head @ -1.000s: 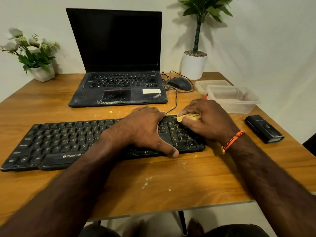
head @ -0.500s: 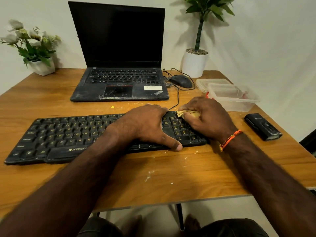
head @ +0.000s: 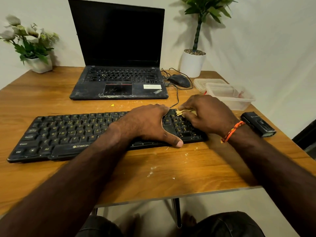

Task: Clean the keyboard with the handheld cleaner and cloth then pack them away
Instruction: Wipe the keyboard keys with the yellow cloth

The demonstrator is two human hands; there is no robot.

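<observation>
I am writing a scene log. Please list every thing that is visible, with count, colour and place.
keyboard: 1, black, table front
cloth: 1, yellow, on keyboard's right end
laptop: 1, black, open, behind keyboard
mouse: 1, black, right of laptop
containers: 2, clear, far right
handheld cleaner: 1, black, right edge
potted plants: 2, white pots, back corners
table: 1, wooden
left hand: pressing keyboard
right hand: holding cloth

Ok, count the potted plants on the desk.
2. A flowering plant at the far left corner, and a leafy plant in a white pot behind the mouse. None seem hidden.
</observation>
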